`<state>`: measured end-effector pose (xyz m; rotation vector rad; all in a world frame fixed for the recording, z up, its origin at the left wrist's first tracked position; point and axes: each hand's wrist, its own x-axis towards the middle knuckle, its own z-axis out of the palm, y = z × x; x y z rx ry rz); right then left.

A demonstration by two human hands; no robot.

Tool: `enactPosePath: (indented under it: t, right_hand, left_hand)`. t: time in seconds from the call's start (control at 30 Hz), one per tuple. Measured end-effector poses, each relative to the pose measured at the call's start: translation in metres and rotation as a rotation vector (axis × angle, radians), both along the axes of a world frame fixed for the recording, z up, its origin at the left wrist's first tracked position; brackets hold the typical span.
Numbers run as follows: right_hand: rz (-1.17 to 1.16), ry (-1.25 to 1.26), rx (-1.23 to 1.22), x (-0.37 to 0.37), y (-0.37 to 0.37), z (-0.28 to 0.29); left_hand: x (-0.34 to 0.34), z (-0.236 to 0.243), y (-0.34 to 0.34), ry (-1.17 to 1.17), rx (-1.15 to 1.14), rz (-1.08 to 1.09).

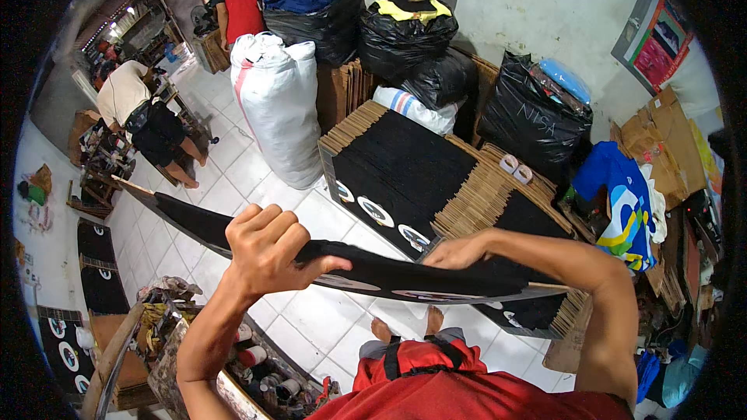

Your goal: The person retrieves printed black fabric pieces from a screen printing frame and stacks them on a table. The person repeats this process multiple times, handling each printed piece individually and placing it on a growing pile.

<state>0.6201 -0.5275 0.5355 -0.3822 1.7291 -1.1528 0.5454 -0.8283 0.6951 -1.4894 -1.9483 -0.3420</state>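
A long, narrow board covered in black fabric (389,266) spans the view in front of me, tilted, with pale oval prints on its near face. My left hand (268,245) is closed over its upper edge left of the middle, thumb stretched along the fabric. My right hand (459,251) reaches to the far side of the board, its fingers bent together and pointing left. The board's edge hides those fingertips, so what they hold cannot be made out. Just beyond lies a row of similar black-covered boards (412,157), packed side by side with bare wooden ends showing.
A white sack (274,109) and black bags (408,39) stand behind the boards. Slippers (516,169) rest on the wooden ends. Lower left is a cluttered bench (187,350) with cans. Two people work far left, one in red (237,4), one in a pale shirt (124,93).
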Motion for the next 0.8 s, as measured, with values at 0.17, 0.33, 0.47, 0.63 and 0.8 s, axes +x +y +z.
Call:
enactPosePath:
  t: [0.17, 0.33, 0.47, 0.63, 0.8]
  right_hand:
    - [-0.043, -0.219, 0.002, 0.009, -0.016, -0.025]
    - [-0.171, -0.352, -0.26, 0.017, -0.008, -0.02]
    - [-0.343, 0.11, -0.124, 0.012, 0.007, -0.001]
    - [-0.639, 0.483, -0.031, 0.003, 0.03, 0.069]
    - [-0.47, 1.018, 0.15, 0.038, 0.016, 0.151]
  left_hand:
    - [0.003, -0.013, -0.008, -0.035, 0.021, -0.021]
    - [0.007, -0.024, -0.005, -0.05, 0.015, -0.034]
    - [0.01, -0.03, -0.001, -0.056, 0.03, -0.054]
    - [0.009, -0.036, 0.004, -0.072, 0.055, -0.09]
    - [0.007, -0.044, 0.01, -0.067, 0.071, -0.115]
